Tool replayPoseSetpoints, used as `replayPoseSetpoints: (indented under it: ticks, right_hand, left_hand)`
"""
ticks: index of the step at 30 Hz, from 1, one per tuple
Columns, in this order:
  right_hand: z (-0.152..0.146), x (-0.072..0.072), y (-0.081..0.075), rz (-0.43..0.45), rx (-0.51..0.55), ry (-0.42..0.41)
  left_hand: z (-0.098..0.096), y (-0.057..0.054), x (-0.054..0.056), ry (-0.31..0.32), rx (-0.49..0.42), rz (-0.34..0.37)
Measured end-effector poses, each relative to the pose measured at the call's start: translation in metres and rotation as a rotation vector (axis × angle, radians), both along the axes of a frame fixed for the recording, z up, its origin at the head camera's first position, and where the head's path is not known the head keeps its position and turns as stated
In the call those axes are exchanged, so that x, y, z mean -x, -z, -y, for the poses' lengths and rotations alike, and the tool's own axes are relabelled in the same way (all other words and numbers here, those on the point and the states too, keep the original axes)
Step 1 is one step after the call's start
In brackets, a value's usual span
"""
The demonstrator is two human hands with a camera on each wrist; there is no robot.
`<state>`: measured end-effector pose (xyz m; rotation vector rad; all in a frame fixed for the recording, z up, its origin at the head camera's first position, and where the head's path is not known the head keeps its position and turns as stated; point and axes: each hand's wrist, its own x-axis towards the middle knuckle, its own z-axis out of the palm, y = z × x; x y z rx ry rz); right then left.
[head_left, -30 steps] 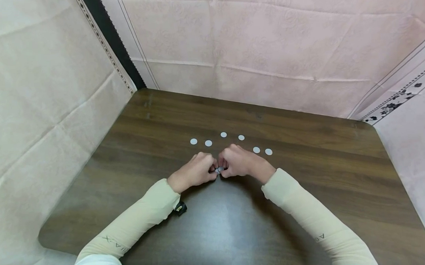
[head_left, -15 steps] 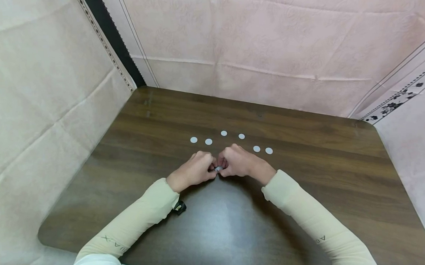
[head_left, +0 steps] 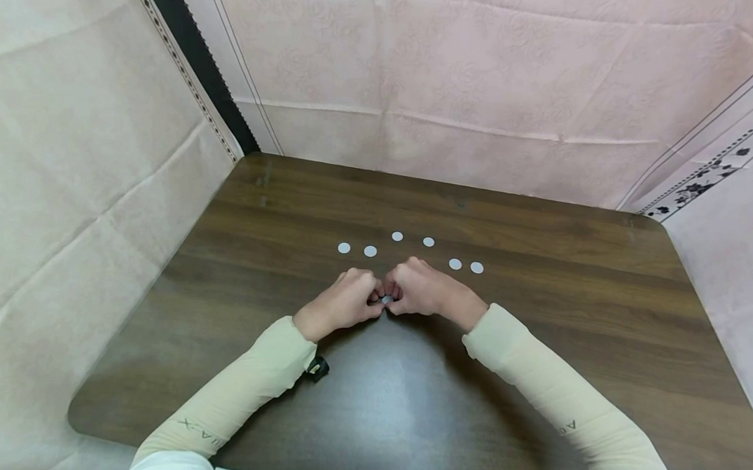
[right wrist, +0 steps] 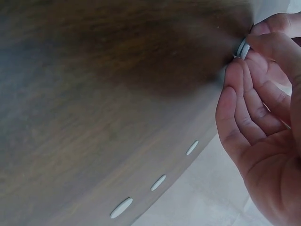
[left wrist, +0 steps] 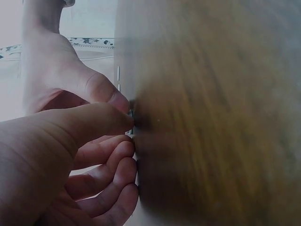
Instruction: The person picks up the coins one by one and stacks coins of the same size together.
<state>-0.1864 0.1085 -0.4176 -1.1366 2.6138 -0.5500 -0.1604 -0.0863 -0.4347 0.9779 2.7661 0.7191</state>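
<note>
From the head camera I see my left hand (head_left: 342,308) and my right hand (head_left: 426,292) meeting at the middle of the brown table (head_left: 576,324). Both grips are curled, and together they pinch a small pile of white discs (head_left: 387,300) right between the fingertips. Six loose discs (head_left: 369,251) lie flat on the table in a bent row past my knuckles, from about 11 o'clock round to 2 o'clock of the hands. Compared with a second ago, almost nothing has moved: the hands sit in the same spot, the row has the same six discs, and only the camera has tipped a tiny bit. I think that means I am busy squaring up the little pile, not fetching a new disc yet. From the left wrist camera, my left thumb (left wrist: 89,125) and the right hand's thumb press toward each other against something thin at the table edge of the picture; the discs are hard to make out there. From the right wrist camera, the discs (right wrist: 243,48) show at 1 o'clock, stacked and squeezed on edge by the fingertips (right wrist: 233,70), and three loose discs (right wrist: 158,182) lie at 6 o'clock.
</note>
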Motion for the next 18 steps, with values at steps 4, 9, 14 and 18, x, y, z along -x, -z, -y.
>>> replayPoseSetpoints:
  ticks: [4, 9, 14, 18]
  right_hand:
    - [-0.0023, -0.001, 0.0014, 0.03, 0.017, 0.007]
    - [-0.0042, -0.0023, 0.0006, 0.048, 0.032, 0.011]
    - [-0.0048, -0.0026, 0.0, 0.033, 0.033, 0.001]
    - [-0.005, -0.0029, -0.0001, 0.031, 0.033, -0.002]
  left_hand:
    - [-0.0003, 0.0004, -0.0003, 0.002, -0.002, 0.0]
    - [-0.0001, 0.0017, 0.0004, -0.001, -0.002, 0.007]
    - [-0.0001, 0.0022, 0.0006, -0.001, -0.004, 0.008]
    - [-0.0002, 0.0021, 0.0006, -0.002, -0.003, 0.013]
